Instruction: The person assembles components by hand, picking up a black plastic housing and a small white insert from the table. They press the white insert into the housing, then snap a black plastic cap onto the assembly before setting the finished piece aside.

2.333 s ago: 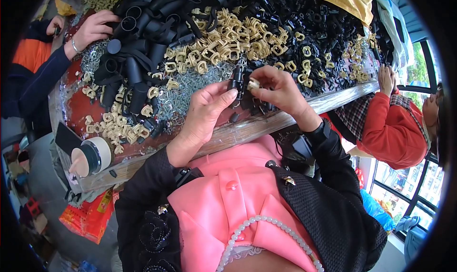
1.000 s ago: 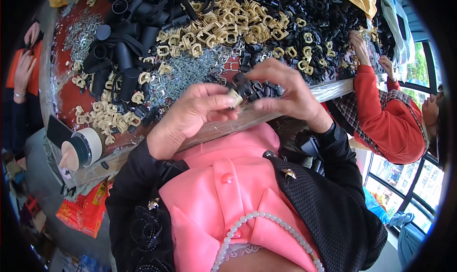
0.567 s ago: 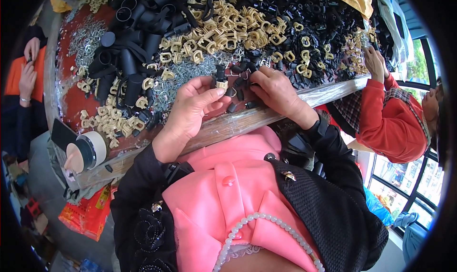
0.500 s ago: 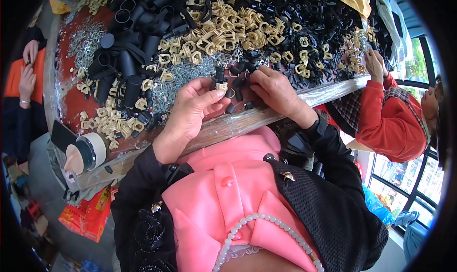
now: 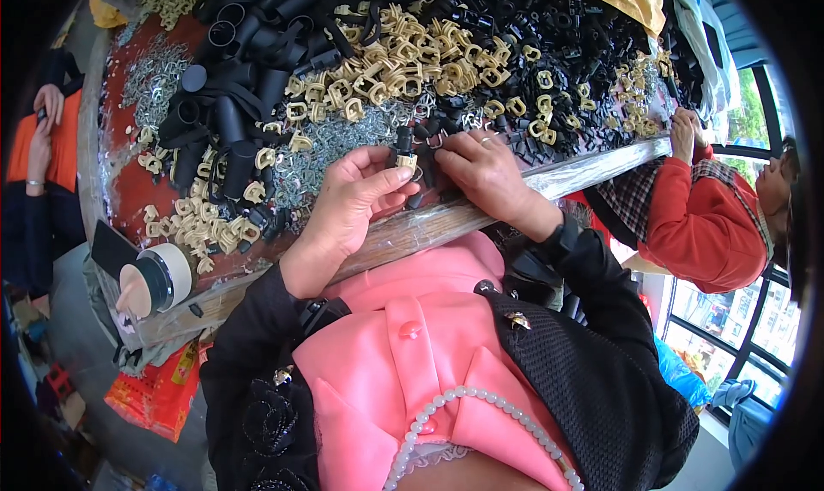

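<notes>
My left hand [image 5: 360, 186] is closed, with thumb and fingers pinching a small black cylindrical part [image 5: 403, 139] that carries a beige plastic clip [image 5: 405, 160] round its lower end. The part stands roughly upright above the table's near edge. Just to the right, my right hand [image 5: 487, 172], with a ring on one finger, reaches down to the small pieces on the table. Its fingertips are bent together beside a silver metal wire clip [image 5: 439, 137]; what lies between them is hidden. Behind both hands spread silver wire clips [image 5: 330, 152] and a large heap of beige clips [image 5: 421, 49].
A wooden rail [image 5: 429, 238] borders the table in front of me. Black tubes [image 5: 230, 118] lie at the left, small black parts [image 5: 558, 36] at the back right. A round container [image 5: 163, 276] stands at the left corner. Co-workers sit at right, in a red sleeve [image 5: 678, 199], and left.
My left hand has shifted slightly right with the black part, which is now more upright. My right hand has moved a little left, toward the wire clips.
</notes>
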`<state>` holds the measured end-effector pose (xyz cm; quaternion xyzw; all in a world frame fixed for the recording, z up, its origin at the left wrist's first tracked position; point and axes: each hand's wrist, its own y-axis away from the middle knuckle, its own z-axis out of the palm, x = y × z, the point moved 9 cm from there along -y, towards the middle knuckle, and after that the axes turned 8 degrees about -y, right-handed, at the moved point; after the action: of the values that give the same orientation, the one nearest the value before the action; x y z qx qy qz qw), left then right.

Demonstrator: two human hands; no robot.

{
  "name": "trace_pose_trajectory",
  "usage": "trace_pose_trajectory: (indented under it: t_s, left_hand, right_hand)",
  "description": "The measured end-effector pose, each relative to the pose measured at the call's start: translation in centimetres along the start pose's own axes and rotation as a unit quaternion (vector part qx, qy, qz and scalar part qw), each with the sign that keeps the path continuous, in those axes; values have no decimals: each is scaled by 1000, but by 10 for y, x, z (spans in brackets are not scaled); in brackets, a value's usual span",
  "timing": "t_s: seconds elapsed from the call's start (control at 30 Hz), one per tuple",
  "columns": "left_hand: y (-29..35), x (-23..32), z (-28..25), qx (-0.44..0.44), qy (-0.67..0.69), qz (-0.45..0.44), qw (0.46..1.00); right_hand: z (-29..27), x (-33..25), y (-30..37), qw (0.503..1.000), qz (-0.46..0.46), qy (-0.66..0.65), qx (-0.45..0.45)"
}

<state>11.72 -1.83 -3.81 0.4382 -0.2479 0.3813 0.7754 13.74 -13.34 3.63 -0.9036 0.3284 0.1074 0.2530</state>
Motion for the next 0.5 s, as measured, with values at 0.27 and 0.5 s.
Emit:
trace_pose_trajectory:
  t_s: [0.27,0.5]
  left_hand:
    - [2,6,-2,28,-30,29,999]
    - [0,8,7,9,23,36,999]
  right_hand:
    - [22,18,-4,993,74,-50,-72]
    - [22,19,6,744,325,-582,47]
